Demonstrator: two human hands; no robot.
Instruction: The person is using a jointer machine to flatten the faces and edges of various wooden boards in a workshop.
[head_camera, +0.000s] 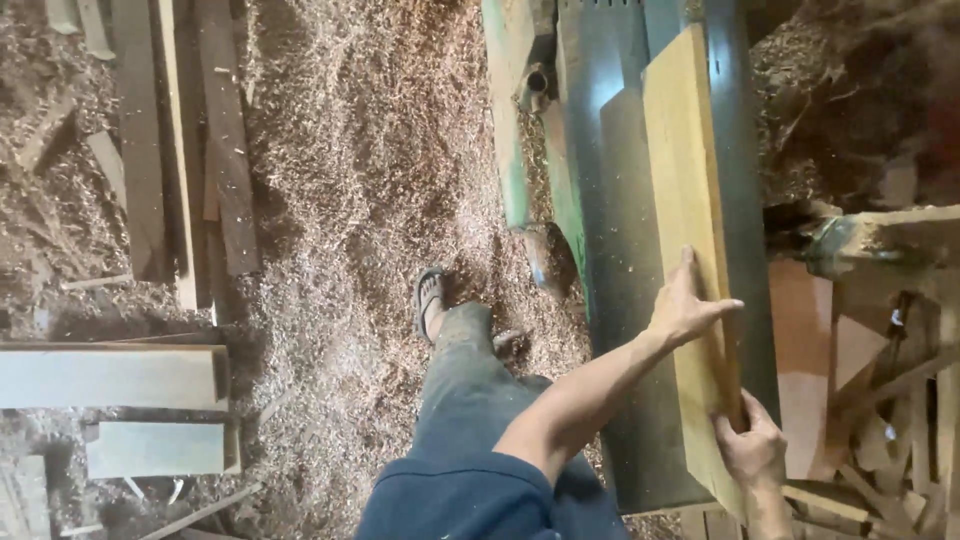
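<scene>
A long pale wooden board (683, 170) lies lengthwise on the dark metal table of a planing machine (625, 300). My left hand (685, 305) rests flat on the board's top near its middle, fingers spread and thumb pointing right. My right hand (752, 445) grips the board's near right edge, fingers curled around it. My leg in dark trousers and a sandalled foot (430, 298) stand on the sawdust left of the machine.
Thick wood shavings (370, 150) cover the floor. Dark planks (185, 140) lie at the upper left, and two pale boards (110, 378) at the lower left. Offcuts and scrap wood (880, 420) pile up right of the machine. A green machine frame (510, 110) stands beside the table.
</scene>
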